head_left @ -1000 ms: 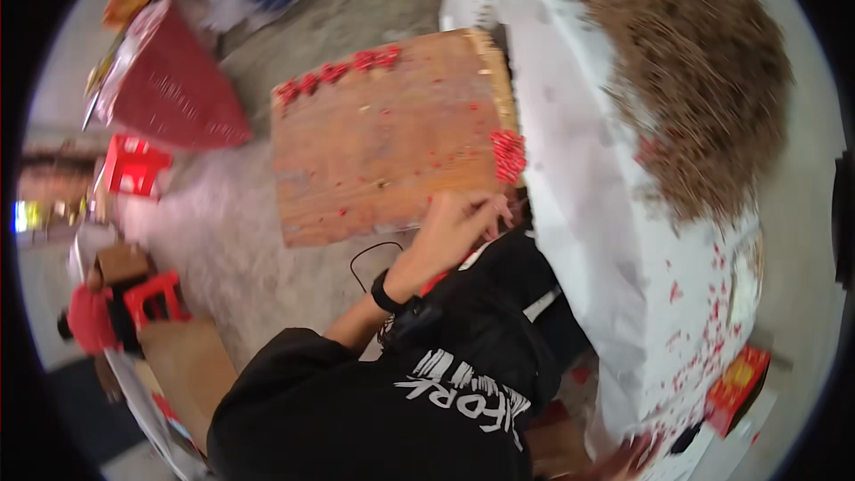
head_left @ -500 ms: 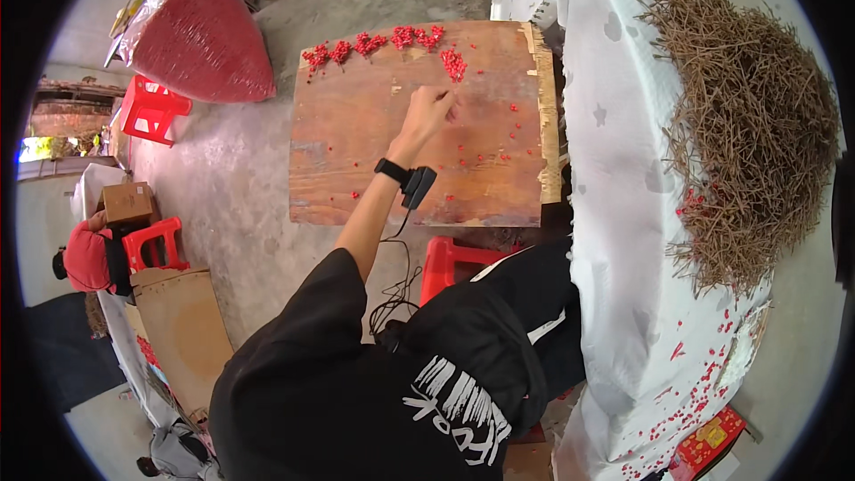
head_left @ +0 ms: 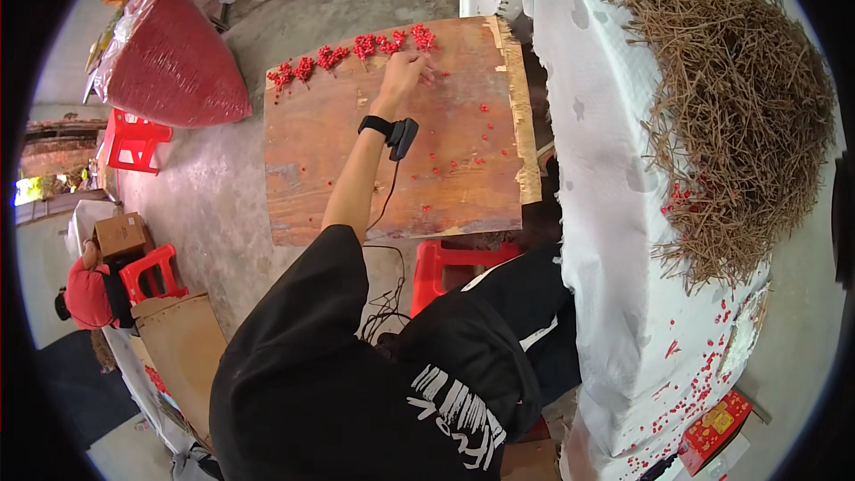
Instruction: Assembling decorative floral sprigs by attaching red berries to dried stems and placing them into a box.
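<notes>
My left hand [head_left: 407,80] is over the far part of a worn brown wooden board [head_left: 338,138], its fingers partly spread and pointing right. Nothing shows in them. Just beyond the fingertips lies a bunch of red berries [head_left: 423,36], the rightmost in a slanting row of bunches. Further left in that row are more red berry bunches [head_left: 331,57], [head_left: 280,77] along the board's far edge. Loose red berries [head_left: 484,109] are scattered on its right side. A black strap with a small dark device [head_left: 403,139] circles my left wrist, a cable hanging from it. My right hand is outside the picture.
At right, a white-covered table [head_left: 606,214] bears a heap of brown stems [head_left: 739,125] and scattered red berries. A red stool [head_left: 436,272] stands below the board. Far left are a large wrapped red bundle [head_left: 178,58], a red stool [head_left: 138,141], a cardboard box [head_left: 183,338] and a person in red [head_left: 89,294].
My left hand has moved toward the board's far edge. The rightmost berry bunch has shifted that way too, now in line with the others. The whole view has tilted slightly.
</notes>
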The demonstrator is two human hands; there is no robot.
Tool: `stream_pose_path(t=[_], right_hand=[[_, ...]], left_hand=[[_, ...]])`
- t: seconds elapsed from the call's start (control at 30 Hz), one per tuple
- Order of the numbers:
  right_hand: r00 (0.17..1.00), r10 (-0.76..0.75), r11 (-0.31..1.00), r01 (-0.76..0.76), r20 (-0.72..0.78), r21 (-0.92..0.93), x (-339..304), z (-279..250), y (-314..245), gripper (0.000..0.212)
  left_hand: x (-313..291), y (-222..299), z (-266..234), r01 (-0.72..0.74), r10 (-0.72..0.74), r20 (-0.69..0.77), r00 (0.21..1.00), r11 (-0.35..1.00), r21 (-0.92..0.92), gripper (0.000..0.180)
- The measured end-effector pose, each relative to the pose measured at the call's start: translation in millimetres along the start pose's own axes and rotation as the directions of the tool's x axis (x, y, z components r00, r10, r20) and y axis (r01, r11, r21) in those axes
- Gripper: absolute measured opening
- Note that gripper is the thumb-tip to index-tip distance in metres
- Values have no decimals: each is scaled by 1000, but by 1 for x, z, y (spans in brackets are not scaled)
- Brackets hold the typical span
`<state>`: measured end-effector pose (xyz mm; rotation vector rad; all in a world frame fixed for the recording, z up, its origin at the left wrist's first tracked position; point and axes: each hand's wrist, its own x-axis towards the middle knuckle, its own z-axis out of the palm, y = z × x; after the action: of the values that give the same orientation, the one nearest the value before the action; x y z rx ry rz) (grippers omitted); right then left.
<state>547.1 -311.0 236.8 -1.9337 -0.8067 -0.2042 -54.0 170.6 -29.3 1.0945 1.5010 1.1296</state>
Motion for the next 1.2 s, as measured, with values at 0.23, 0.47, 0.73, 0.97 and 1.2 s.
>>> stream_pose_path(t=[0.23,0.47,0.73,0.97,1.2], right_hand=[[993,-110,994,110,-30,-14,8,19,-8,36],[973,-224,975,223,-58,-17,14,36,-21,33],[907,-320,945,283,-275,-165,-14,-14,-55,32],[810,-359,910,192,-464,-369,-65,-77,-64,32],[842,-146,960,-7,-519,-281,-39,-46,-61,38]], left_hand=[[8,1,-3,78,-77,22,997,996,-43,31],[-3,6,-10,131,-133,-34,991,990,-50,35],[-94,65,54,-35,36,-69,997,999,18,42],[-188,200,167,-179,211,129,969,959,-219,22],[-192,266,253,-795,721,354,595,593,128,35]])
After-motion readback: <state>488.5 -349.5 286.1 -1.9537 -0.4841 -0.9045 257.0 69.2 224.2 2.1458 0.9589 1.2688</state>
